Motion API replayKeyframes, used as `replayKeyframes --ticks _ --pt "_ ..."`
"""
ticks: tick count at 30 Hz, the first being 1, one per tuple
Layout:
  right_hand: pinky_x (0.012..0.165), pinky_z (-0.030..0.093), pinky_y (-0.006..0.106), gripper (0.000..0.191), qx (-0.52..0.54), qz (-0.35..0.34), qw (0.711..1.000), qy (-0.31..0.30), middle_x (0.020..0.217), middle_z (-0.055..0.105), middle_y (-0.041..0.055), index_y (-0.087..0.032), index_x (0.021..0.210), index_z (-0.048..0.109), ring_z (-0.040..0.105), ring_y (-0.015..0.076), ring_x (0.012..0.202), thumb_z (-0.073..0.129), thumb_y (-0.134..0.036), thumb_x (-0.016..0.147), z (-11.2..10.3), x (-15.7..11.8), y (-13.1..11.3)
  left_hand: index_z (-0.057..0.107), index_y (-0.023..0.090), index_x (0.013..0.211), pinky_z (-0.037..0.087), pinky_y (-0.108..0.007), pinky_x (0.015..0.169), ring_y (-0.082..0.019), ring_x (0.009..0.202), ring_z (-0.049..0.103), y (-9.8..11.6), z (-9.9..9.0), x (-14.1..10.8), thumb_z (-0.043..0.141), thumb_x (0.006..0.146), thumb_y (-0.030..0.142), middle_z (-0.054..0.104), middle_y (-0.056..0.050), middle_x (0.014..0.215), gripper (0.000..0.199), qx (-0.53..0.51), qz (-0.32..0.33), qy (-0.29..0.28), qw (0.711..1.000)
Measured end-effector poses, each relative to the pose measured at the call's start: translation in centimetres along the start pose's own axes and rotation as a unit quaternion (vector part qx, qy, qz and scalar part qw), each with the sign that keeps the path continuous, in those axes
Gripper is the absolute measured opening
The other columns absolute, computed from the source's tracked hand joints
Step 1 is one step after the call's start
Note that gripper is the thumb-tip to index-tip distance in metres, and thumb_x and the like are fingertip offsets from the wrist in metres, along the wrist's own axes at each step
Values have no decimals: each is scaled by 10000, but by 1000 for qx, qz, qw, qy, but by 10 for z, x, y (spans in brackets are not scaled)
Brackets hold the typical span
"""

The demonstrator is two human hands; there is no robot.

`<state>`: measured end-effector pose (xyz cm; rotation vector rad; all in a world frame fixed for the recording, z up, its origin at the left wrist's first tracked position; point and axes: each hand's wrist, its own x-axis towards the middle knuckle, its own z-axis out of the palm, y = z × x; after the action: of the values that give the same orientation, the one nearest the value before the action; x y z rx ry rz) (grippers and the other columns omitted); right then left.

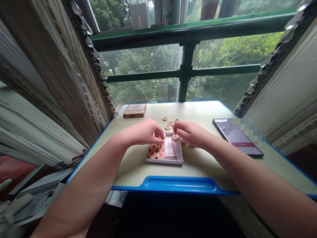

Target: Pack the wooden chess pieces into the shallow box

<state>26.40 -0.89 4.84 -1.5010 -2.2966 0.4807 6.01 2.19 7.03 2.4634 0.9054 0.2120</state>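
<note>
The shallow tray (165,162) sits mid-table (131,168); its thin walls probably flex easily. Red-marked discs (160,155) lie along its left side: likely light, rigid and smooth. Grip by opposite rims. The left hand (145,131) curls narrowly over them; the right hand (190,132) curls beside the dark-marked disc (175,137). Whether either holds anything cannot be determined. Loose discs (167,127) lie beyond.

I see a shallow pale tray (170,162) lying flat and open, a red-lined sheet (170,147) showing in its right side. Round wooden pieces (160,155) with red characters sit in its left side. I make out one dark-lettered piece (175,137) at its far right corner; loose pieces (165,118) lie just beyond.
</note>
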Motion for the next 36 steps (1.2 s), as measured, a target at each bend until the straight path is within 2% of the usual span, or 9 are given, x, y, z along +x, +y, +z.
replayKeyframes --ticks 5,12,18,26,32,36 --pt "536 327 218 148 -41 -99 993 -56 595 614 -10 -198 764 704 466 91 514 567 -171 714 6 -3 -4 736 194 712 325 -222 548 -117 559 518 -5 3 2 653 648 248 642 -13 619 118 14 25 -22 999" --pt "550 337 221 141 -50 -127 990 -42 666 682 14 -247 843 742 547 113 561 639 -235 747 19 -4 -10 674 172 614 241 -219 471 -90 479 418 -7 2 2 668 629 293 549 22 509 122 18 5 -44 999" --pt "531 316 217 107 -63 -119 990 -33 643 675 15 -235 806 732 553 117 555 667 -300 752 24 -3 -13 687 178 626 241 -218 469 -92 478 440 -12 3 3 659 621 277 554 24 503 103 -12 1 -53 999" --pt "534 300 221 117 -71 -111 990 -52 664 674 10 -239 847 723 537 117 558 652 -257 755 24 -3 -15 672 168 596 229 -231 471 -88 468 414 -13 0 4 658 639 311 558 22 497 150 8 -11 -57 998" --pt "530 293 215 98 -62 -114 990 -46 669 672 9 -236 825 713 543 115 567 655 -270 753 25 -4 -14 667 162 600 246 -229 486 -92 491 437 -14 0 5 653 643 316 584 11 534 161 13 -3 -60 998" --pt "529 294 215 112 -39 -116 992 -41 629 642 0 -212 823 707 496 94 532 648 -284 762 21 -5 -13 661 158 617 247 -224 472 -93 497 434 -17 -4 2 625 647 295 567 13 536 145 19 -12 -65 998"
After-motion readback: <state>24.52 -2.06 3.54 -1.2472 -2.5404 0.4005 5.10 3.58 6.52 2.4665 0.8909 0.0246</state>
